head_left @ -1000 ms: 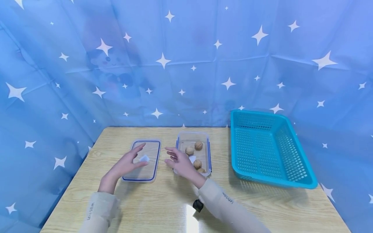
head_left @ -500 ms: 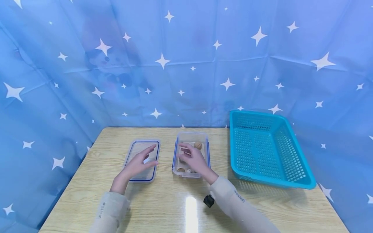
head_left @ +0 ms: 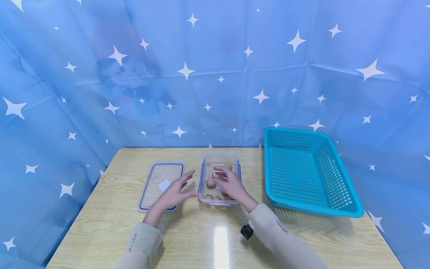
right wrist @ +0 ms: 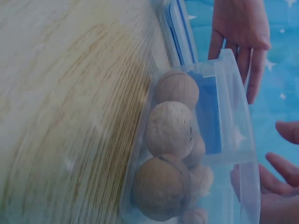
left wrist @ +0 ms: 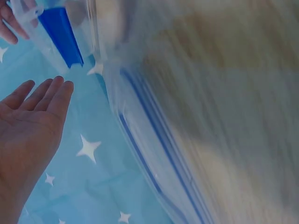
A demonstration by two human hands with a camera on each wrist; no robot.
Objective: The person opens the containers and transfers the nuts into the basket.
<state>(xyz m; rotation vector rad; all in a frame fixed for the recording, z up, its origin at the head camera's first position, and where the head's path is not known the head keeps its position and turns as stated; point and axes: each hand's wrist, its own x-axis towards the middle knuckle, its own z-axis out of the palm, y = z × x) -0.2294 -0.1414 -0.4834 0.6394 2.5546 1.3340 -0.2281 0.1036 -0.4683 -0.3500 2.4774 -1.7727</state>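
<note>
Left hand: the left hand [head_left: 174, 192] hovers above the table [head_left: 111, 224] between the lid and the clear container, fingers straight and loosely spread, palm turned toward the container, holding nothing.
Right hand: the right hand [head_left: 231, 186] reaches over the clear container [head_left: 205, 163], fingers relaxed and slightly bent above the walnuts; I cannot tell whether it touches any of them.
Container: clear plastic with blue side clasps, standing open near the middle of the table, just right of the lid.
Walnuts: several walnuts [right wrist: 170, 128] lie inside the container, bunched against one wall in the right wrist view.
Lid: the lid [head_left: 158, 179], clear with a blue seal line, lies flat on the table left of the container, a small white slip on it.
Basket: a turquoise basket [head_left: 339, 207] sits at the table's right side, apart from the container.
Backdrop: blue cloth with white stars [head_left: 215, 74] hangs behind and beside the table.
</note>
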